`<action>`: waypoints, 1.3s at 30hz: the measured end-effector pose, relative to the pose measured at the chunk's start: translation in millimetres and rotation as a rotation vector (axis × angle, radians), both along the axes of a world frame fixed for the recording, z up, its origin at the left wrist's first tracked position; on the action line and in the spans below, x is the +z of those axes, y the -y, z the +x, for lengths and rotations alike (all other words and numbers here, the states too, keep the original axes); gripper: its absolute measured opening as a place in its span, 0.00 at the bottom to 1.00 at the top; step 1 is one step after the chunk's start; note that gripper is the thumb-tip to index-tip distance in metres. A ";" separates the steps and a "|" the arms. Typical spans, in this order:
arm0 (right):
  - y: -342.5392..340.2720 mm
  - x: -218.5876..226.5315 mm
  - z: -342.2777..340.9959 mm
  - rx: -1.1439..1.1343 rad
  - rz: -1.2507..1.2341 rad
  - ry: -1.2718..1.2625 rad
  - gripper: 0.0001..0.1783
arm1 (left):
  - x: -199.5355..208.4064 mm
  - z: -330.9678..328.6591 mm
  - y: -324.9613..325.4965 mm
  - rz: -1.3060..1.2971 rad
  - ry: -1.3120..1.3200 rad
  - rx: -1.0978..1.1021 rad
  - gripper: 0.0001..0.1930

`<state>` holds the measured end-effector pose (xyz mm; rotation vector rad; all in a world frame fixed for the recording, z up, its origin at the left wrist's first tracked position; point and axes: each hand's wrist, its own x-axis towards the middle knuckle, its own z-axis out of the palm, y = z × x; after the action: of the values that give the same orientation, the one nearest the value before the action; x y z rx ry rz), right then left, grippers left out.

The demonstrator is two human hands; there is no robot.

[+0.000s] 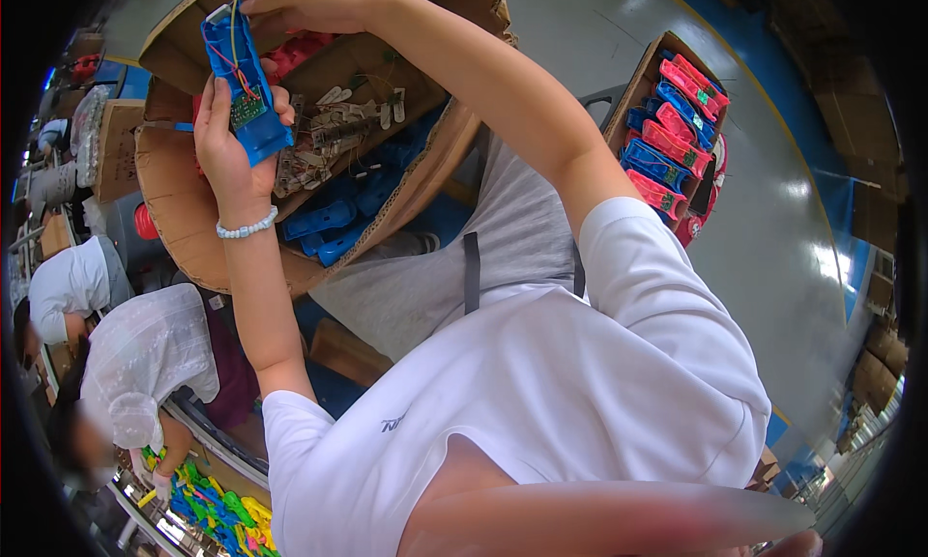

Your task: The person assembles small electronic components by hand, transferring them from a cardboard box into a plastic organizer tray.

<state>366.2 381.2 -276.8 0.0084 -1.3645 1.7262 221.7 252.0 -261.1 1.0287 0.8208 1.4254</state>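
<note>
My left hand [232, 156] is closed around a blue plastic shell [263, 143], thumb on one side and fingers on the other. The shell's open side faces up. Inside lie a green circuit board [247, 110] and thin red and yellow wires that run toward its far end. A small white part [218, 14] sits at that end. My right hand [309, 1] reaches across from the right, its fingers bent over the shell's far end; the picture's upper edge cuts part of it off. Below the shell is a large cardboard box [184, 224].
In the box are metal-and-wire parts [338, 132], blue shells [324, 219] and red pieces [300, 50]. At right, another carton [643, 84] holds red and blue shells [672, 137] with boards. Co-workers [155, 354] sit at left beside colourful plastic pieces [217, 504].
</note>
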 end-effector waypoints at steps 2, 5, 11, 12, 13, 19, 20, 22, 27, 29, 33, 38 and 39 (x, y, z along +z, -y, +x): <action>13.5 11.0 16.7 0.052 -0.080 -0.117 0.20 | 7.5 7.6 8.7 0.021 0.040 -0.024 0.17; 44.9 23.6 26.2 -0.532 0.372 0.102 0.18 | 23.2 31.0 36.6 0.048 0.105 -0.112 0.18; 136.5 26.4 42.6 -0.964 0.449 0.069 0.08 | 31.3 80.5 105.3 0.227 -0.067 -0.038 0.19; 155.2 24.8 44.5 -0.776 0.151 0.062 0.08 | 27.5 85.1 110.7 0.312 -0.131 0.015 0.18; 165.5 22.4 47.6 -0.687 0.014 0.014 0.09 | 26.4 85.6 114.7 0.248 -0.109 0.018 0.16; 209.2 -16.2 99.0 -0.287 -0.259 -0.064 0.16 | -12.9 92.5 141.8 0.158 -0.225 0.107 0.17; 218.5 -21.1 109.0 -0.151 -0.430 -0.117 0.17 | -20.9 96.9 146.5 0.152 -0.261 0.107 0.17; 235.7 -28.1 121.1 -0.244 -0.389 -0.032 0.16 | -23.7 107.3 157.7 0.045 -0.210 0.024 0.19; 267.4 -52.4 129.0 -0.490 -0.517 0.040 0.12 | -69.2 136.2 169.4 0.174 -0.444 0.077 0.20; 273.2 -67.4 137.3 -0.508 -0.566 0.049 0.13 | -83.0 141.6 174.7 0.187 -0.542 0.011 0.21; 288.9 -101.9 161.8 -0.538 -0.689 0.088 0.14 | -108.3 164.9 176.9 0.391 -0.759 0.069 0.19; 311.4 -136.6 195.3 -0.601 -0.758 0.324 0.14 | -141.1 176.5 195.7 0.193 -0.718 -0.113 0.20; 315.0 -142.9 199.4 -0.619 -0.767 0.337 0.13 | -144.1 181.3 199.2 0.132 -0.685 -0.166 0.20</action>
<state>565.7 66.2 -419.7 -1.0557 -0.7151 1.6251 402.9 52.8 -405.2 1.6878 1.1002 0.9909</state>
